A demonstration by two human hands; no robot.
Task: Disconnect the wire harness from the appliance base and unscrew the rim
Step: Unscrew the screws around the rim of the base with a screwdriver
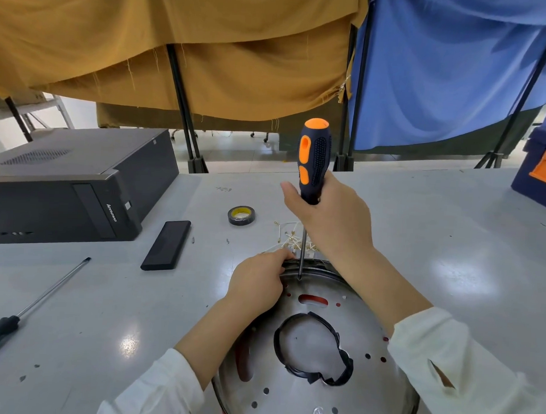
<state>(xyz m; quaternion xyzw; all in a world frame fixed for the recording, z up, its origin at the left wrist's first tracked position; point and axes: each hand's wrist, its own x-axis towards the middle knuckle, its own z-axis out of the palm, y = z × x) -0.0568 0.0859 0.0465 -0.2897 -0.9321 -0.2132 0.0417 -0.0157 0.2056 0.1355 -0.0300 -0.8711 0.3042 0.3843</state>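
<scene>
Grey bench (450, 244), appliance base (305, 390) at near edge, right hand (330, 218) gripping upright screwdriver (312, 165) at far rim, left hand (256, 283) curled over rim, open bench rightward.

Computer case (65, 184) left of tape roll (241, 215), appliance base (316, 357) nearest

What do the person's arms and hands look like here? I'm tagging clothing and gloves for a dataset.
Both hands are bare: no gloves, rings or watch visible on the left hand or right hand. Both arms wear loose white long sleeves pushed up the forearms; the right sleeve has a small slit-like opening, the left sleeve looks plain.
</scene>
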